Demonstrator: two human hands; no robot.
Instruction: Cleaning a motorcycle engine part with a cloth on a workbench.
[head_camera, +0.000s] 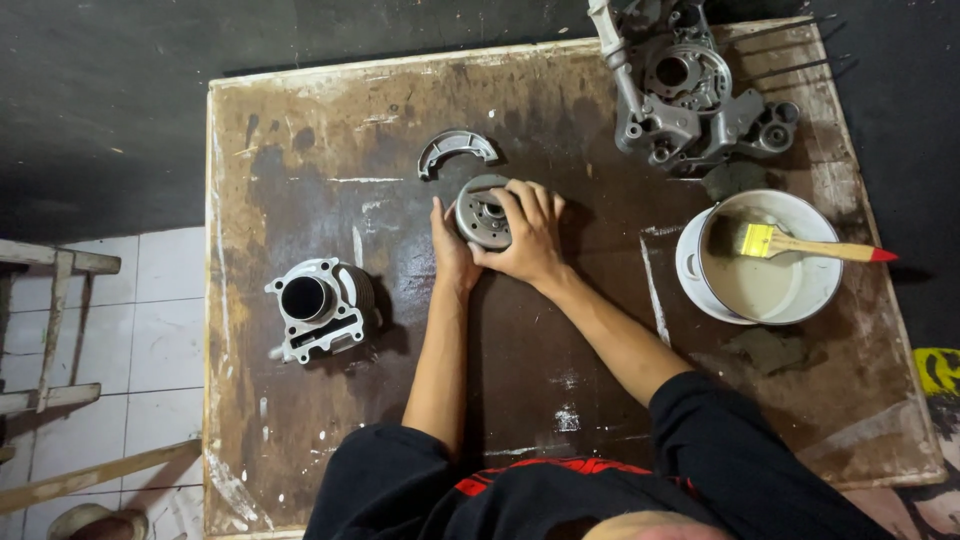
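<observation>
— Black sleeves (700, 450) fill the near edge of my view; from them both forearms go out to the middle of the worn table (300, 130).

— Where is the part?

— I see the round metal rotor (482, 212) between the two hands, lying flat, its open face up, so its axis points up toward me. My right hand (528, 235) covers its right side with fingers curled over the rim, grasping it. My left hand (448, 245) presses the left side, thumb on the rim.

— Which hand is nearer?

— Both touch it; the right holds more. A curved brake shoe (457, 148) lies just beyond, a cylinder block (318, 305) well to the left, and a bowl (820, 290) with a brush (790, 243) to the right.
</observation>
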